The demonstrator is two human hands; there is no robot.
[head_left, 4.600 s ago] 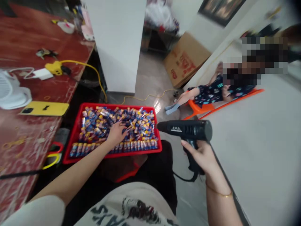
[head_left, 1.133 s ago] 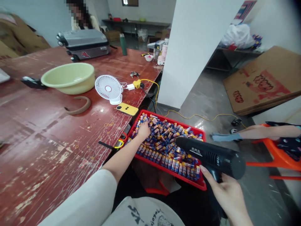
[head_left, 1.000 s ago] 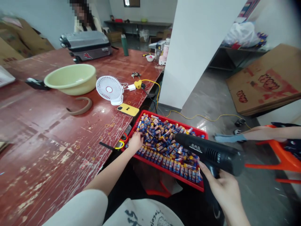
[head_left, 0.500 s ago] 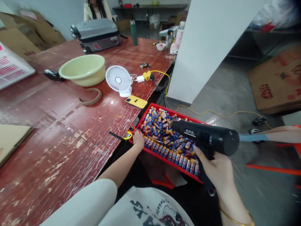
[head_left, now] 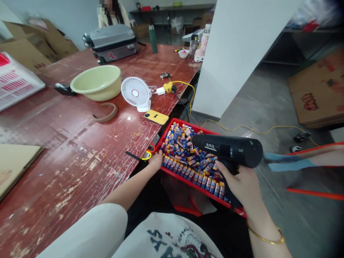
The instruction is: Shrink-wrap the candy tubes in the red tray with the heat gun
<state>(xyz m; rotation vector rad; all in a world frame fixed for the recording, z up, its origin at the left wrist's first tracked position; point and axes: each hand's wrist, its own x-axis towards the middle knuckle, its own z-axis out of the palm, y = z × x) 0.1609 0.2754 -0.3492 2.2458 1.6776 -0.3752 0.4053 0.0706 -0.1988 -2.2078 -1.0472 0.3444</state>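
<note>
A red tray full of several small blue and yellow wrapped tubes sits low beside the red table. My left hand rests on the tray's near left corner, fingers curled over the rim. My right hand is closed round the grip of a black heat gun, whose nozzle points left over the tubes.
The worn red table carries a yellow-green basin, a small white fan, a yellow phone, a grey suitcase and a yellow cable. A person sits at the far end. Another person's legs lie at the right.
My left hand drew back from the pile of tubes to the tray's near left corner. The heat gun rose slightly and stayed over the tray. The view shifted left.
</note>
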